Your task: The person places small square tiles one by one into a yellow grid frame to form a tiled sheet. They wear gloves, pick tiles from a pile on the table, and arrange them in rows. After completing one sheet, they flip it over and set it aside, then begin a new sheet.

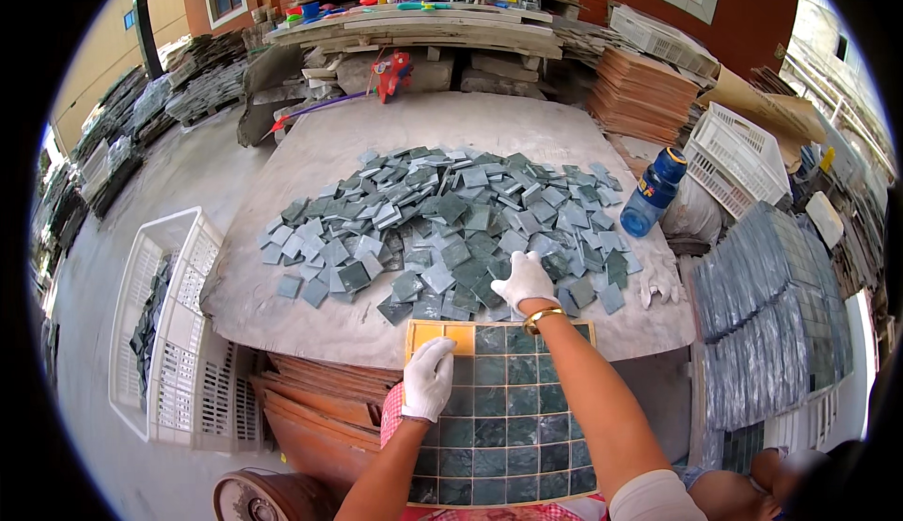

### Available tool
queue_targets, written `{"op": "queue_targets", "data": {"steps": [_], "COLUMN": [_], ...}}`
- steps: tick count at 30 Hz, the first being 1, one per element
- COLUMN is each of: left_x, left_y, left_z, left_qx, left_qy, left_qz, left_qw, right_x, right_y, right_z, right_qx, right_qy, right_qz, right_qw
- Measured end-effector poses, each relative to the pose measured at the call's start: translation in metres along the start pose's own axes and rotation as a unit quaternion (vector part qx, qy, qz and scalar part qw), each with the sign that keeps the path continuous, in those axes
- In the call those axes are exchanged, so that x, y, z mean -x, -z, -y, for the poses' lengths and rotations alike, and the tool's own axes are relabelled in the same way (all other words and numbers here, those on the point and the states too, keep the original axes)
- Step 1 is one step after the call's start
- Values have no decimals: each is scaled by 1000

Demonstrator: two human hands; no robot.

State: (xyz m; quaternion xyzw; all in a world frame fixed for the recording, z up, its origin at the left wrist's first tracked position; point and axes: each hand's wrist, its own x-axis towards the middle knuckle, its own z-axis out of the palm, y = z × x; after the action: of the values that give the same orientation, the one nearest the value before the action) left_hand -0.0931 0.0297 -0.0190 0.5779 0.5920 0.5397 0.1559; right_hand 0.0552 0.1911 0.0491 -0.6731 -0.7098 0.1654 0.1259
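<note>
A shallow grid tray (408,338) with a light wooden rim lies in front of me, most of its squares filled with dark green stone tiles (489,399). Its far left corner shows a bare yellow base (459,337). Over that corner rests my left hand (429,378), white-gloved, fingers curled together; whatever they may hold is hidden. Beyond the tray, a wide heap of loose square stone tiles (456,253) in grey and green covers the board. My right hand (524,282), gloved with a gold bracelet at the wrist, reaches the heap's near edge with thumb and fingers apart.
The pale work board (254,286) holds a blue bottle (654,192) and a white glove (661,286) at right. White crates (193,361) stand at left, and another crate (738,159) at right. Stacked tile sheets (762,305) line the right side. Someone's bare leg (729,493) shows lower right.
</note>
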Motion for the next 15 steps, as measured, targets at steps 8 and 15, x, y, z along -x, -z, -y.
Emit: {"op": "queue_targets", "data": {"steps": [8, 15], "left_x": [4, 6], "left_y": [1, 4], "left_z": [14, 13], "left_qx": [94, 91], "left_qy": [68, 84], "left_qz": [-112, -117], "left_qw": [987, 985], "right_x": [5, 11], "right_y": [-7, -1], "right_z": [-7, 0], "right_qx": [-42, -19], "right_qy": [41, 108], "right_qz": [14, 43], "right_qw": [998, 993]}}
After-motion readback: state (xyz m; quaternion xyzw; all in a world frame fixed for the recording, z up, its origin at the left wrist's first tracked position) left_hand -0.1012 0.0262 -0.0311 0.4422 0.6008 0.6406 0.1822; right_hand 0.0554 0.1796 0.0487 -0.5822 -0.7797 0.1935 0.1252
